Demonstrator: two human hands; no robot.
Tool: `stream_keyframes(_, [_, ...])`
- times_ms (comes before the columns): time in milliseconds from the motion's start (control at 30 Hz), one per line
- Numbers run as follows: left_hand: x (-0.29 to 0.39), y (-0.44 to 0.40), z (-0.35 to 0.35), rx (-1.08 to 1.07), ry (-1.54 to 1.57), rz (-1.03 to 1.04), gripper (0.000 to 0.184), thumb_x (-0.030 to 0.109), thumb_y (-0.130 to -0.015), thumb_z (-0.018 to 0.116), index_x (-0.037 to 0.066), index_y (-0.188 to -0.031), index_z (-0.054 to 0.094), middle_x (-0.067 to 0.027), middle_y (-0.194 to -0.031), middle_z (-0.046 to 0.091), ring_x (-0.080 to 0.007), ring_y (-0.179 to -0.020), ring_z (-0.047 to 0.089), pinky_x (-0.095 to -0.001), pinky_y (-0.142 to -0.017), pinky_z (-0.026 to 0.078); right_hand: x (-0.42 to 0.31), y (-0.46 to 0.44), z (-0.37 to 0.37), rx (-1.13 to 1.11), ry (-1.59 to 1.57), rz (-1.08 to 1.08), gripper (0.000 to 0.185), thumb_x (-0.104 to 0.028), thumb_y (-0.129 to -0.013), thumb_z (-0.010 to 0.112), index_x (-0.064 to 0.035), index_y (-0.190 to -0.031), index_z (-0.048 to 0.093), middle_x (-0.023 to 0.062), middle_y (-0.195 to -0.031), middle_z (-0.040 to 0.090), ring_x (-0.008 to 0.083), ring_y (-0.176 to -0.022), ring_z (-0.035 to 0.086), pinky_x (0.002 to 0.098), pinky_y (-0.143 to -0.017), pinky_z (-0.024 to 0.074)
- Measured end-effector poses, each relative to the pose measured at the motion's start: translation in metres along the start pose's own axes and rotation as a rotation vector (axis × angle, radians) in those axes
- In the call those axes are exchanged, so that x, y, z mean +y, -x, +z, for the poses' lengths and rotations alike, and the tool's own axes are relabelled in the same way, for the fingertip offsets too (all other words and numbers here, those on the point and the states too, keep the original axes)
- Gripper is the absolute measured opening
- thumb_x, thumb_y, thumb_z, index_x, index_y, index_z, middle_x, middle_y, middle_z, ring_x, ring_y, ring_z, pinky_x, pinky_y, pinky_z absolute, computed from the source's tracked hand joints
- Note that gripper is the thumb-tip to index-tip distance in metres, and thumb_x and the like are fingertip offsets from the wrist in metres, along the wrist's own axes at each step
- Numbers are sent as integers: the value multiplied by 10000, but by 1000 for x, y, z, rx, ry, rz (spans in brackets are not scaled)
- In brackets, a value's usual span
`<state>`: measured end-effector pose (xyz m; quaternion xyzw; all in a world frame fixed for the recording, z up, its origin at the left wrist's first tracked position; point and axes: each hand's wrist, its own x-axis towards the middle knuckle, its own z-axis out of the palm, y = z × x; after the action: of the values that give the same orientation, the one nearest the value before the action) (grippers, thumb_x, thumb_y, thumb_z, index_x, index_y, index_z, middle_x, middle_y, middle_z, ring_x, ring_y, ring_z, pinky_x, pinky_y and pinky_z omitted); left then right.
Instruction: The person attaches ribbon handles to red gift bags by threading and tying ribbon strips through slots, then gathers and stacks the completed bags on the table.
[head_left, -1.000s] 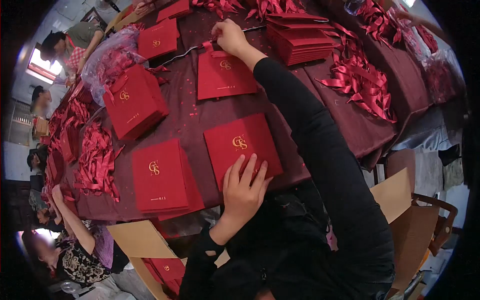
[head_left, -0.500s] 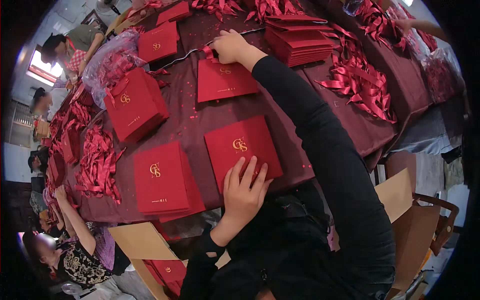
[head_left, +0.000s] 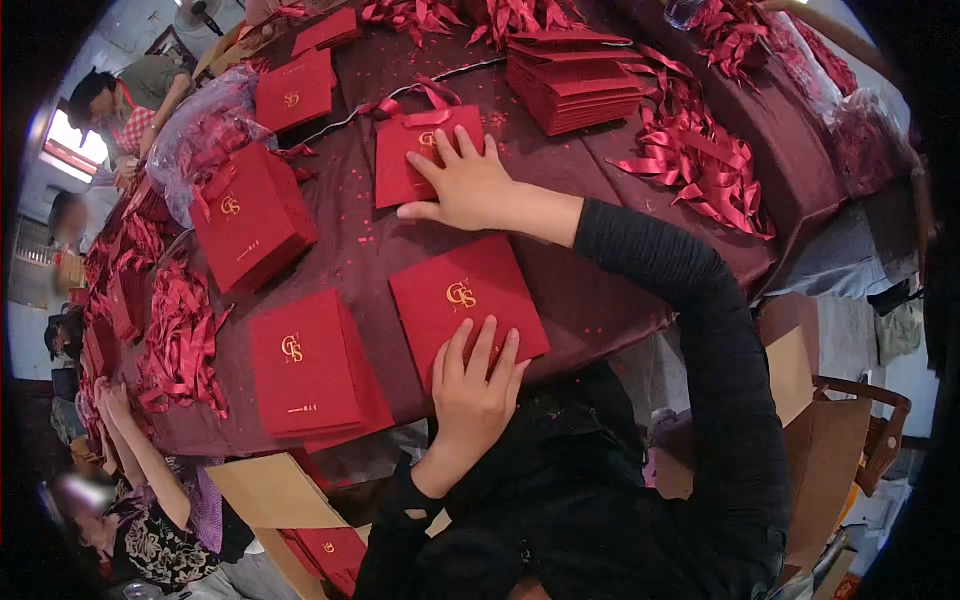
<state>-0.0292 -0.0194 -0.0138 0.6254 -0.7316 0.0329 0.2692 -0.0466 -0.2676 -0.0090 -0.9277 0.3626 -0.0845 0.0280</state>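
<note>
My left hand (head_left: 472, 400) lies with fingers spread on the lower part of a flat red paper gift bag (head_left: 430, 290) with gold lettering, near the table's front edge. Farther back, my right hand (head_left: 465, 185) is stretched out, fingers apart, over another red gift bag (head_left: 393, 165). A red ribbon handle (head_left: 435, 95) loops from that bag's top edge. The right hand covers part of its gold lettering. To the left of my left hand is a small stack of similar bags (head_left: 310, 370).
Red bags stand in a stack (head_left: 250, 220) at left and another pile (head_left: 575, 85) at back right. Loose ribbons (head_left: 700, 165) lie at right and more ribbons (head_left: 185, 345) at left. An open cardboard box (head_left: 270, 490) is below the table edge. Co-workers sit at left.
My right hand has let go of the ribbon at the far bag's top and moved down onto the bag, fingers spreading. The ribbon loop now shows. My left hand stays on the near bag.
</note>
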Motion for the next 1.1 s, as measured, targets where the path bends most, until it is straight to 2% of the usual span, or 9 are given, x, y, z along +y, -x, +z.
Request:
stream_keyframes(333, [12,-2,1,-6,-42,33,358,226,-791,734,65,-1107,689,-152,-1232,595,-367,-1129,542,-468,-891,457,32,-19,21,80,-10,-131,774,-718,-880,388,-252,-1495,320,168,-1560,245,412,-1443,185,662,-1115,124])
stream_keyframes(367, [13,-2,0,-6,-53,40,356,226,-790,734,66,-1104,690,-153,-1225,597,-365,-1124,543,-466,-885,458,31,-9,28,331,18,-131,741,-666,-894,438,-207,-1471,364,170,-1484,379,397,-1396,297,627,-1112,182])
stream_keyframes(433, [16,-2,-2,-25,-46,57,361,230,-787,737,66,-1105,686,-152,-1219,596,-359,-1117,544,-464,-874,460,30,20,4,317,-147,-113,622,-562,-901,528,-144,-1360,494,142,-1243,576,358,-1202,506,534,-1037,335])
stream_keyframes(467, [17,0,-1,-25,-50,69,370,246,-787,741,67,-1105,684,-150,-1206,598,-355,-1102,547,-462,-865,461,35,42,-13,363,-80,-138,356,-390,-884,607,-108,-1101,629,86,-975,625,288,-941,602,444,-867,451])
stream_keyframes(567, [21,-3,0,-37,-15,88,411,252,-763,770,72,-1121,676,-144,-1187,600,-350,-1070,551,-455,-861,462,77,102,-47,347,261,78,102,-148,-724,639,-84,-801,660,77,-866,649,251,-829,638,376,-653,531])
stream_keyframes(667, [18,-18,-7,-77,76,69,465,319,-764,771,76,-1145,661,-152,-1213,573,-350,-1074,539,-449,-877,453,141,133,-31,333,367,325,83,-99,-735,615,-72,-802,656,100,-834,647,264,-804,649,387,-643,541])
stream_keyframes(800, [-13,-53,4,-19,-162,-58,696,422,-818,698,4,-1336,496,-204,-1283,529,-375,-1191,493,-470,-991,382,163,139,-34,246,216,263,106,-81,-804,587,-43,-890,636,139,-865,635,334,-854,629,425,-715,514])
stream_keyframes(967, [-14,-56,15,-42,-91,-164,798,431,-797,715,-39,-1375,427,-228,-1245,533,-378,-1168,494,-478,-1011,365,156,110,-86,688,-843,-67,137,-69,-947,593,9,-1057,619,67,-962,675,117,-959,608,259,-877,467])
stream_keyframes(1100, [1,-57,6,29,-198,-225,759,413,-757,752,-32,-1300,464,-210,-1131,557,-368,-1073,519,-469,-957,392,157,132,-170,1080,-1399,-464,175,-62,-973,517,-7,-1121,593,135,-1109,638,285,-1066,615,404,-964,481])
